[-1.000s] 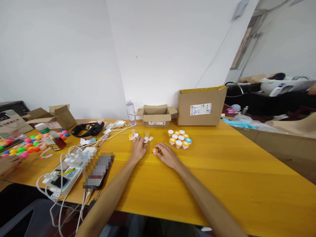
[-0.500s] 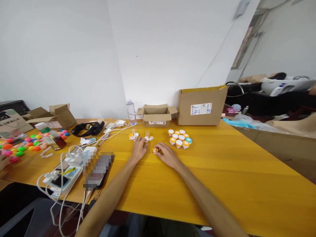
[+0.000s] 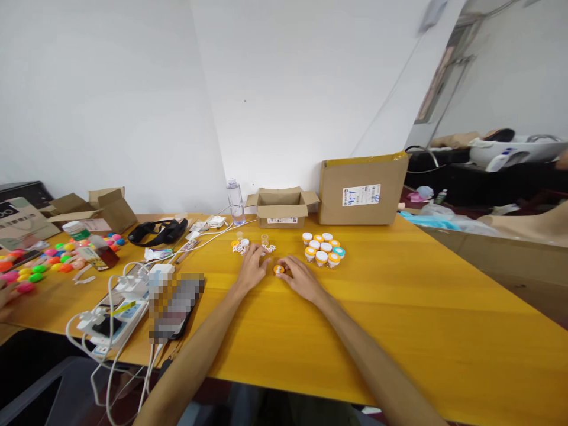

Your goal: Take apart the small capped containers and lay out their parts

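Observation:
My right hand (image 3: 302,279) rests on the table with thumb and fingertips closed around the side of a small round orange lid (image 3: 278,270), which has something white on it. My left hand (image 3: 252,269) reaches over the table with its fingers stretched forward and a little apart; no held thing shows in it. At its fingertips lie small white pieces with dark spots (image 3: 270,248), partly covered by the fingers. Behind them stands a small clear cup (image 3: 265,239). More spotted white pieces (image 3: 238,248) lie beside a white lid (image 3: 245,242) and an orange lid (image 3: 235,243).
Several small jars with white, orange and teal lids (image 3: 322,258) stand grouped to the right. An open carton (image 3: 281,213), a larger box (image 3: 361,195) and a clear bottle (image 3: 235,204) line the wall. On the left are a power strip (image 3: 128,316), a phone (image 3: 186,307) and colourful balls (image 3: 38,268).
My left hand has shifted slightly to the right, its fingertips now over the right-hand spotted pieces and covering the white item there. My right hand stays at the orange lid.

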Demonstrator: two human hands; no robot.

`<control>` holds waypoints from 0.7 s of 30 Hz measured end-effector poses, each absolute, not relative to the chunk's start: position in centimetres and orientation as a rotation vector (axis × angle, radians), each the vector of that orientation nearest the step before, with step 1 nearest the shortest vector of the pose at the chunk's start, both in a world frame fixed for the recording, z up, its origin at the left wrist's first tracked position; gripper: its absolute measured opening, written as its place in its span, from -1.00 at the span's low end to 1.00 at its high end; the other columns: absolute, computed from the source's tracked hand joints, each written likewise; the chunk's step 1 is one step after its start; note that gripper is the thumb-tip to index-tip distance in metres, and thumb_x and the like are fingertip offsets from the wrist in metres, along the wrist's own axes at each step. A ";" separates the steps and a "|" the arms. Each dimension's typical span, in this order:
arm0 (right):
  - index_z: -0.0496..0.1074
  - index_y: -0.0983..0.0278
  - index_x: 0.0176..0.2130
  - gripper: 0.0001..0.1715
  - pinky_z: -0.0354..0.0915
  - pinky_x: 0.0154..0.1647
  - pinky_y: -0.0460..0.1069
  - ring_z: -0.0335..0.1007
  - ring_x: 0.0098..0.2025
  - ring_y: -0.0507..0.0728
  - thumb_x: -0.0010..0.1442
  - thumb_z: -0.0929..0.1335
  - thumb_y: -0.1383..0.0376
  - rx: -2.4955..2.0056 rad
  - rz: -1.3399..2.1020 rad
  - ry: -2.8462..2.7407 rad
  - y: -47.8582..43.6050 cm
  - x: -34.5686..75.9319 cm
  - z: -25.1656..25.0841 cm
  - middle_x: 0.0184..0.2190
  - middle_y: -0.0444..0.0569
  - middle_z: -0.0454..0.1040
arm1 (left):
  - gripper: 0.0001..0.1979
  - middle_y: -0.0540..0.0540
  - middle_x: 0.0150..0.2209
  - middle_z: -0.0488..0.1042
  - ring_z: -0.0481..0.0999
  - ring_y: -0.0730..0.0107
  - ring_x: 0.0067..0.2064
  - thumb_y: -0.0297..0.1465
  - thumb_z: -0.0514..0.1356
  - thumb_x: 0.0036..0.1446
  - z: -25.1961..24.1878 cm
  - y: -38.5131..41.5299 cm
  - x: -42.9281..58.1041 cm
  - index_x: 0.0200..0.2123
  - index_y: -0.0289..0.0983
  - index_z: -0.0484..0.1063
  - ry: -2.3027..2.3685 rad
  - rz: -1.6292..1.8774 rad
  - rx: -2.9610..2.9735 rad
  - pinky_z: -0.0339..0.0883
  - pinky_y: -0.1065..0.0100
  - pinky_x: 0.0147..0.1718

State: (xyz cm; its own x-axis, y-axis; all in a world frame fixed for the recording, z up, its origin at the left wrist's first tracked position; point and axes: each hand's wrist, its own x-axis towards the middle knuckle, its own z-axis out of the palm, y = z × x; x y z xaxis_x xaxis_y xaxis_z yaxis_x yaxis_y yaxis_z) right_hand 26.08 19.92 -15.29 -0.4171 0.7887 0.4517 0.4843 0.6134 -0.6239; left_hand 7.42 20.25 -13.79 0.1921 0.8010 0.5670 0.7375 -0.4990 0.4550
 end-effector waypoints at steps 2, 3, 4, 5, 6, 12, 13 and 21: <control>0.37 0.18 -0.21 -0.81 0.33 -0.11 0.03 0.41 -0.19 0.14 0.13 0.36 0.40 -0.993 0.531 -2.082 20.0 26.1 -15.4 -0.23 -0.06 0.47 | -0.85 -0.08 -0.18 0.44 0.41 0.23 -0.07 -0.51 0.17 0.16 -13.5 19.8 7.7 -0.22 -0.18 0.45 1.396 1.136 2.434 0.29 0.19 -0.02; 0.36 0.18 -0.20 -0.80 0.33 -0.11 0.03 0.42 -0.19 0.14 0.13 0.36 0.40 -0.993 0.537 -2.077 20.0 26.1 -15.5 -0.23 -0.06 0.48 | -0.87 -0.08 -0.19 0.44 0.41 0.24 -0.09 -0.49 0.16 0.17 -13.3 19.6 7.9 -0.23 -0.18 0.46 1.333 1.091 2.466 0.29 0.20 -0.03; 0.35 0.18 -0.18 -0.78 0.33 -0.11 0.04 0.42 -0.18 0.14 0.13 0.36 0.40 -0.994 0.546 -2.072 20.0 26.1 -15.5 -0.22 -0.06 0.48 | -0.88 -0.08 -0.20 0.44 0.41 0.25 -0.10 -0.48 0.16 0.19 -13.2 19.4 8.0 -0.24 -0.18 0.46 1.276 1.042 2.496 0.29 0.20 -0.03; 0.34 0.18 -0.17 -0.76 0.33 -0.11 0.04 0.42 -0.18 0.14 0.13 0.36 0.40 -0.997 0.557 -2.067 19.9 26.0 -15.5 -0.22 -0.06 0.48 | -0.88 -0.08 -0.20 0.45 0.41 0.25 -0.10 -0.47 0.14 0.20 -13.1 19.3 8.1 -0.25 -0.18 0.47 1.229 0.995 2.523 0.28 0.20 -0.03; 0.32 0.19 -0.15 -0.74 0.34 -0.12 0.04 0.42 -0.18 0.14 0.13 0.36 0.40 -1.001 0.569 -2.063 19.9 26.0 -15.5 -0.23 -0.06 0.48 | -0.88 -0.08 -0.20 0.45 0.40 0.25 -0.10 -0.46 0.13 0.22 -13.0 19.2 8.1 -0.27 -0.19 0.47 1.193 0.955 2.547 0.28 0.20 -0.03; 0.31 0.19 -0.13 -0.71 0.35 -0.13 0.05 0.44 -0.19 0.14 0.13 0.37 0.40 -0.997 0.603 -2.048 19.9 26.1 -15.5 -0.23 -0.06 0.50 | -0.81 -0.10 -0.19 0.46 0.39 0.24 -0.08 -0.44 0.06 0.27 -12.9 19.1 8.2 -0.30 -0.19 0.47 1.123 0.881 2.600 0.27 0.22 -0.03; 0.31 0.19 -0.12 -0.71 0.35 -0.13 0.05 0.44 -0.19 0.14 0.13 0.37 0.39 -0.992 0.602 -2.049 19.9 26.1 -15.5 -0.23 -0.06 0.50 | -0.81 -0.10 -0.20 0.45 0.39 0.25 -0.08 -0.45 0.05 0.27 -12.9 19.2 8.1 -0.31 -0.19 0.46 1.120 0.879 2.596 0.27 0.22 -0.03; 0.35 0.18 -0.10 -0.69 0.35 -0.08 0.05 0.44 -0.13 0.15 0.13 0.37 0.40 -1.005 0.566 -2.066 19.8 26.1 -15.3 -0.19 -0.05 0.51 | -0.80 -0.10 -0.21 0.45 0.42 0.28 -0.11 -0.46 0.03 0.27 -13.1 19.3 8.1 -0.35 -0.21 0.42 1.066 0.903 2.542 0.31 0.26 -0.07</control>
State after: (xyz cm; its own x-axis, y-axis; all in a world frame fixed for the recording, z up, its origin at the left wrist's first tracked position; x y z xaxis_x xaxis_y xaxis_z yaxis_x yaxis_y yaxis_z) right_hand 26.13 19.75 -15.28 -0.4051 0.8033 0.4367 0.4687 0.5925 -0.6552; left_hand 8.07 19.31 -13.11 0.5431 0.7089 0.4499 0.5603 -0.7051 0.4346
